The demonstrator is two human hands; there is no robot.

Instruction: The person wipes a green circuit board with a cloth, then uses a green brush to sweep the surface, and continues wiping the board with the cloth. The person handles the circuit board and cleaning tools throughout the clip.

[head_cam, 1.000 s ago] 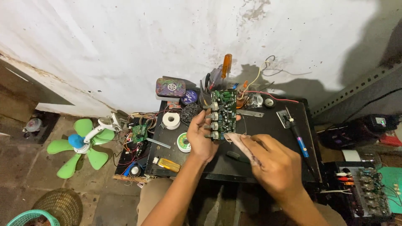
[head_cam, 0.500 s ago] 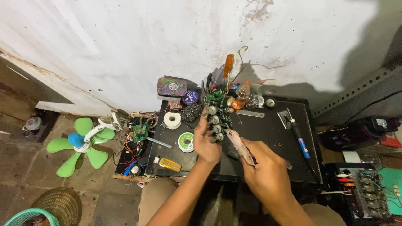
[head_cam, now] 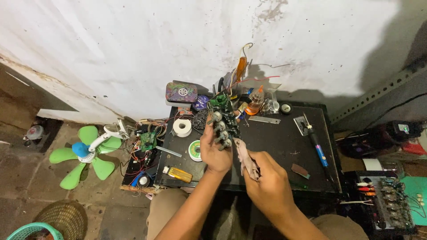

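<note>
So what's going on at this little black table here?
A person sits at a small black table against a white wall. The left hand holds up a green circuit board with a row of knobs along one edge. The right hand pinches a small pale rag right beside the board's lower end. Around them lie a blue-handled soldering iron, a white tape roll, a solder spool and a yellow lighter. A green fan blade lies on the floor.

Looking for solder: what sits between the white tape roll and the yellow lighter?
In the head view, a green solder spool lies between white tape roll and yellow lighter.
</note>
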